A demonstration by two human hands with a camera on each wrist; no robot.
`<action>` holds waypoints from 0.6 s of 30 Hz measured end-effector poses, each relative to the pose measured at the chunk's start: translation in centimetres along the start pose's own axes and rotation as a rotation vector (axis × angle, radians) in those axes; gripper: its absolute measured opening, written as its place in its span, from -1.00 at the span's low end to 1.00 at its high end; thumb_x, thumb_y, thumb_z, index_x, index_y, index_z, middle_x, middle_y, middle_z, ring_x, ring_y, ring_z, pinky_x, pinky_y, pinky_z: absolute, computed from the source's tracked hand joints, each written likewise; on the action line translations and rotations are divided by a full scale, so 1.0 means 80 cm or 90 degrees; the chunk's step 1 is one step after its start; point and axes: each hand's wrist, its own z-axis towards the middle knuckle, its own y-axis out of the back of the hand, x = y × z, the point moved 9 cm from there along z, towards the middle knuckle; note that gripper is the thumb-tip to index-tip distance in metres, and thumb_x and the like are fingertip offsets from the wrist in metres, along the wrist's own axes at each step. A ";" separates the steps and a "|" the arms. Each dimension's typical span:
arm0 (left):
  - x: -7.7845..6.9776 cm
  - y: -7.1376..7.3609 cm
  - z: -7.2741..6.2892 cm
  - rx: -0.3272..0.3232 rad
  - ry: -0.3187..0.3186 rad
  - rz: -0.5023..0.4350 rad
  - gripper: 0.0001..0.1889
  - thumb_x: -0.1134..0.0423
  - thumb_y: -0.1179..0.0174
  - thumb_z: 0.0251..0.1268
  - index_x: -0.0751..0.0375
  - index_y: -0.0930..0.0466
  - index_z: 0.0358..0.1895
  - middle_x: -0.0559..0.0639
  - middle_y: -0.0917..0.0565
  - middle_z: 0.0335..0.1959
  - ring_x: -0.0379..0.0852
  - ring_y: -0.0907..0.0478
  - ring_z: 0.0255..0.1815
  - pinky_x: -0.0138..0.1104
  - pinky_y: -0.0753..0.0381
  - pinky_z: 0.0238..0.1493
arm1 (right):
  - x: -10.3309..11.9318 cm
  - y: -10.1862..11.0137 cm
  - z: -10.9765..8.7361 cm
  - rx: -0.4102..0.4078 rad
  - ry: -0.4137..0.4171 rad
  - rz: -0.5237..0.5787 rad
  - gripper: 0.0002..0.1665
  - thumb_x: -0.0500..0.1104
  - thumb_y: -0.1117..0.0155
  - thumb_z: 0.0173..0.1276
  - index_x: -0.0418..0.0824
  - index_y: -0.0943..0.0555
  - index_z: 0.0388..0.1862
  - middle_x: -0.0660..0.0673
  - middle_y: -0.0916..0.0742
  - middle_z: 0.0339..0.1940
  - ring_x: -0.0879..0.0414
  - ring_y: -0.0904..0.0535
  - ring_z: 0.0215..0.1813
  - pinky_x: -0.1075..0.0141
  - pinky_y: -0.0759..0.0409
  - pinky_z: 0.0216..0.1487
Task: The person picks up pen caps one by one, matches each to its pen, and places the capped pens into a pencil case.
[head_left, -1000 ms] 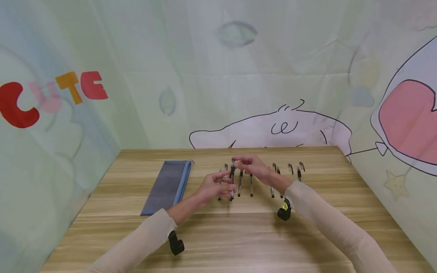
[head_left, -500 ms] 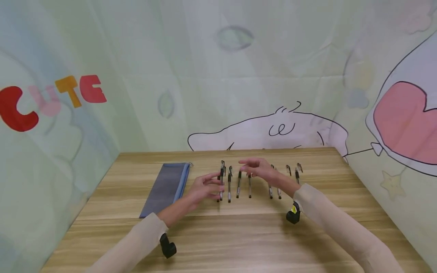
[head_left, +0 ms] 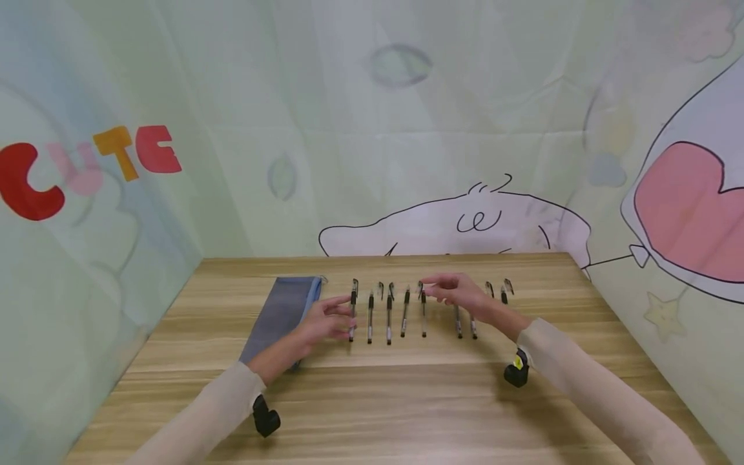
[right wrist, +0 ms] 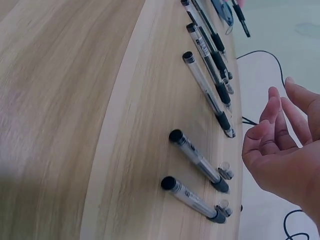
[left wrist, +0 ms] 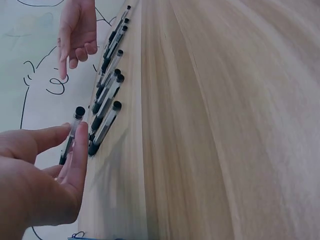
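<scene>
My left hand pinches a gel pen between thumb and fingers, above the table beside the blue mesh pouch. In the left wrist view this pen stands nearly upright, its black end up, apart from the row. A cap with a dark clip shows at its far end in the head view. Several similar pens lie in a row to the right. Over that row hovers my right hand, fingers loosely bent, holding nothing; its fingertips overlap the top of one pen in the head view.
Loose pen caps lie at the far ends of some pens. The wooden table ends at a printed curtain behind and at both sides. The left forearm overlaps the pouch's near end.
My left hand has carried the pen leftward, past the leftmost pen of the row. The right hand has let go of that pen's top and drawn away to the right.
</scene>
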 end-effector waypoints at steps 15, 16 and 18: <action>0.011 0.016 -0.002 -0.036 0.065 0.149 -0.31 0.55 -0.28 0.30 0.49 -0.26 0.48 0.33 -0.61 0.03 -0.16 -0.71 -0.38 -0.26 -0.85 -0.24 | -0.014 0.012 -0.017 -0.001 -0.024 0.012 -0.44 -0.10 -0.26 0.53 -0.32 -0.49 0.40 -0.23 -0.72 0.10 -0.01 -0.53 -0.02 0.35 -0.59 -0.14; 0.011 0.016 -0.002 -0.038 0.062 0.156 -0.31 0.55 -0.28 0.30 0.49 -0.25 0.48 0.33 -0.61 0.02 -0.17 -0.71 -0.38 -0.27 -0.85 -0.25 | -0.014 0.013 -0.017 -0.002 -0.026 0.015 -0.44 -0.10 -0.26 0.53 -0.32 -0.49 0.40 -0.23 -0.72 0.10 0.01 -0.53 -0.03 0.36 -0.58 -0.16; 0.010 0.017 0.000 -0.042 0.057 0.169 -0.31 0.54 -0.28 0.30 0.49 -0.25 0.49 0.32 -0.61 0.02 -0.17 -0.70 -0.39 -0.28 -0.85 -0.27 | -0.015 0.014 -0.018 -0.002 -0.030 0.022 -0.44 -0.10 -0.25 0.53 -0.33 -0.49 0.40 -0.28 -0.71 0.12 0.03 -0.53 -0.05 0.38 -0.56 -0.19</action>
